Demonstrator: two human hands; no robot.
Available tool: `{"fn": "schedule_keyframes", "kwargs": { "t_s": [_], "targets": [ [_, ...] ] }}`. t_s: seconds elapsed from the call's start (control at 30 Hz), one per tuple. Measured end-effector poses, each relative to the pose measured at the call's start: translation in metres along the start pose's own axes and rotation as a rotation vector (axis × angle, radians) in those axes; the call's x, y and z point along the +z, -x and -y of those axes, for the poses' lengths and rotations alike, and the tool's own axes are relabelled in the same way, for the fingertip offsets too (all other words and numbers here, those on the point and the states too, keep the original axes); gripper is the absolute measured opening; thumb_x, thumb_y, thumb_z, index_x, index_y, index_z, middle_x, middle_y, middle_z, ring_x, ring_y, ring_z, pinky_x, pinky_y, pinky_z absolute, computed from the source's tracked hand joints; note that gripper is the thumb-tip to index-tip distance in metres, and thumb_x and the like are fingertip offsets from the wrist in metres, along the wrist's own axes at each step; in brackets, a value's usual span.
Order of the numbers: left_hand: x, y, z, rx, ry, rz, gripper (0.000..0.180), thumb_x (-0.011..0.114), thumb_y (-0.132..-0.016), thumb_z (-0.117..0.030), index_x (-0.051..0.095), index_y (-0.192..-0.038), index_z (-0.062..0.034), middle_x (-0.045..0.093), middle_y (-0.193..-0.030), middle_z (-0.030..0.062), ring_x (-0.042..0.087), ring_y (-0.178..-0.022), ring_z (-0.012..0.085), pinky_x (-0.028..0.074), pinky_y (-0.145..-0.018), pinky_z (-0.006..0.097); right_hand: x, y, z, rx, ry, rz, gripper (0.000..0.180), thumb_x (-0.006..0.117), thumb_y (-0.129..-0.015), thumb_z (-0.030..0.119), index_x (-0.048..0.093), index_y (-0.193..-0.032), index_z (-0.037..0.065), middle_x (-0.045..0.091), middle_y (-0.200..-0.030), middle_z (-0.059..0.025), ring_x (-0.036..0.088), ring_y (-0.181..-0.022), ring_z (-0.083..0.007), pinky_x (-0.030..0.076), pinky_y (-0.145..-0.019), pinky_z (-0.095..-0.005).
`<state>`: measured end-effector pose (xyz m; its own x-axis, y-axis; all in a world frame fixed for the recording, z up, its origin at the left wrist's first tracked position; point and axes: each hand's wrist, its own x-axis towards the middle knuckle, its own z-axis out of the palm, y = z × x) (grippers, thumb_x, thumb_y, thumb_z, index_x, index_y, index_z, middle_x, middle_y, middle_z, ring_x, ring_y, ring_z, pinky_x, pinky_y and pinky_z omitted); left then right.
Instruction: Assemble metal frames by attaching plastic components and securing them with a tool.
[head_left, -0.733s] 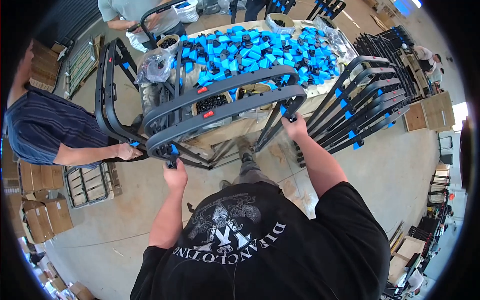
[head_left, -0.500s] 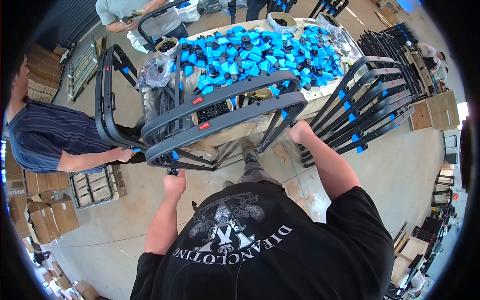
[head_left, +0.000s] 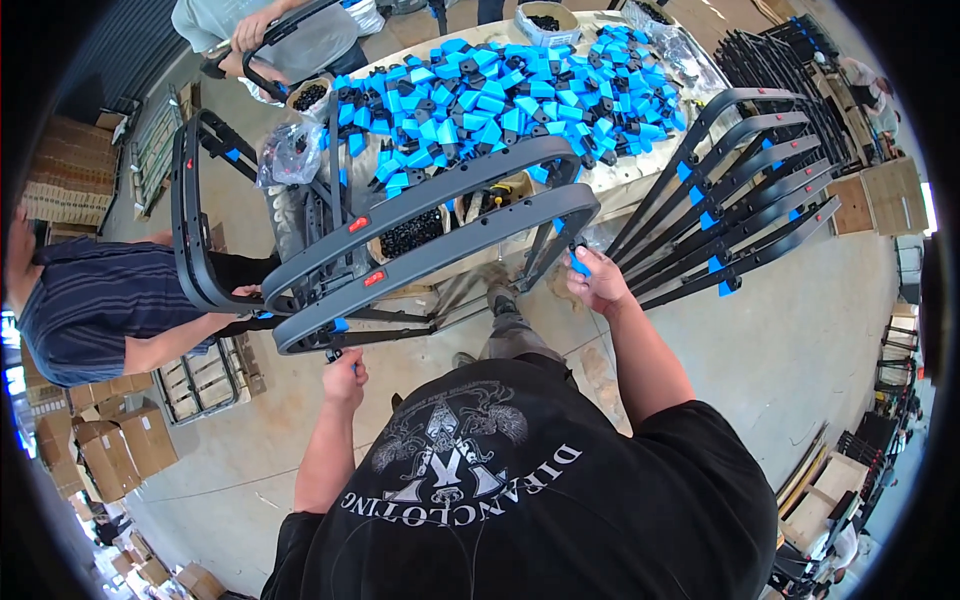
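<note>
A dark grey curved tubular frame (head_left: 440, 262) with a red marker stands upright in front of me, the nearest of two. My right hand (head_left: 602, 282) is closed on a blue plastic piece (head_left: 579, 263) beside the frame's right end. Under its left end, my left hand (head_left: 345, 380) is closed round a small dark part that my fingers mostly hide. A second matching frame (head_left: 420, 205) stands just behind. Beyond, a large heap of blue and black plastic pieces (head_left: 480, 100) covers much of the table (head_left: 640, 185).
Several similar frames (head_left: 770, 205) lean at the table's right. At left a co-worker in a striped shirt (head_left: 90, 290) stands by another frame (head_left: 190, 240); a second person (head_left: 270, 40) works across the table. Tubs of small black parts (head_left: 410, 240) and cardboard boxes (head_left: 120, 450) are around.
My right hand has turned and come a little away from the frame's end, with the blue piece now showing in its fingers. My left hand has dropped slightly. The view has shifted somewhat.
</note>
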<state>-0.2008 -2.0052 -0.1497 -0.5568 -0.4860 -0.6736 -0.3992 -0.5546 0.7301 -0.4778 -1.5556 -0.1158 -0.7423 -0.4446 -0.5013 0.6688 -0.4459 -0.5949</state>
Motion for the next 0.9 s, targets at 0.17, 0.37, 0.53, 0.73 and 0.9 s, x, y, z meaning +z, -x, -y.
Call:
{"fn": "schedule_keyframes", "kwargs": {
  "t_s": [0.17, 0.37, 0.53, 0.73, 0.9],
  "targets": [
    [0.015, 0.023, -0.051, -0.559, -0.165, -0.082, 0.024, 0.072, -0.089, -0.022, 0.051, -0.082, -0.0139, 0.050, -0.068, -0.0011, 0.042, -0.047, 0.0090, 0.028, -0.039, 0.024, 0.032, 0.018, 0.029, 0.281, 0.223, -0.282, 0.033, 0.071, -0.096, 0.040, 0.056, -0.090, 0.012, 0.050, -0.072, 0.0029, 0.037, -0.049, -0.0056, 0.025, -0.042, -0.0229],
    [0.023, 0.042, -0.071, -0.526, -0.152, -0.105, 0.026, 0.072, -0.091, -0.027, 0.051, -0.085, -0.0138, 0.049, -0.067, -0.0009, 0.040, -0.046, 0.0074, 0.025, -0.037, 0.022, 0.045, 0.018, 0.040, 0.347, 0.404, -0.337, 0.039, 0.072, -0.093, 0.047, 0.055, -0.083, 0.014, 0.047, -0.067, 0.0034, 0.035, -0.048, -0.0067, 0.024, -0.042, -0.0246],
    [0.014, 0.045, -0.055, -0.401, -0.187, -0.122, 0.027, 0.070, -0.092, -0.028, 0.049, -0.084, -0.0134, 0.048, -0.063, -0.0023, 0.039, -0.044, 0.0076, 0.026, -0.037, 0.025, 0.054, 0.014, 0.038, 0.370, 0.476, -0.414, 0.041, 0.073, -0.092, 0.048, 0.056, -0.079, 0.013, 0.047, -0.064, 0.0030, 0.036, -0.046, -0.0083, 0.025, -0.042, -0.0256],
    [0.009, 0.008, 0.029, 0.494, -0.655, -0.581, 0.063, 0.076, -0.080, -0.027, 0.055, -0.128, 0.0070, 0.067, -0.101, 0.0147, 0.065, -0.091, 0.0211, 0.053, -0.085, 0.035, 0.041, 0.015, 0.014, 0.140, 0.538, -0.483, 0.036, 0.076, -0.090, 0.043, 0.057, -0.086, 0.013, 0.046, -0.060, 0.0058, 0.039, -0.042, -0.0070, 0.027, -0.039, -0.0253],
    [0.026, -0.034, 0.052, 0.512, -0.203, -0.652, 0.048, 0.081, -0.080, -0.020, 0.059, -0.114, 0.0054, 0.067, -0.102, 0.0115, 0.065, -0.092, 0.0183, 0.053, -0.082, 0.035, 0.040, -0.001, -0.002, -0.076, 0.780, -0.490, 0.037, 0.081, -0.087, 0.028, 0.056, -0.104, 0.007, 0.049, -0.065, 0.0059, 0.041, -0.047, -0.0037, 0.029, -0.040, -0.0232]
  ]
}}
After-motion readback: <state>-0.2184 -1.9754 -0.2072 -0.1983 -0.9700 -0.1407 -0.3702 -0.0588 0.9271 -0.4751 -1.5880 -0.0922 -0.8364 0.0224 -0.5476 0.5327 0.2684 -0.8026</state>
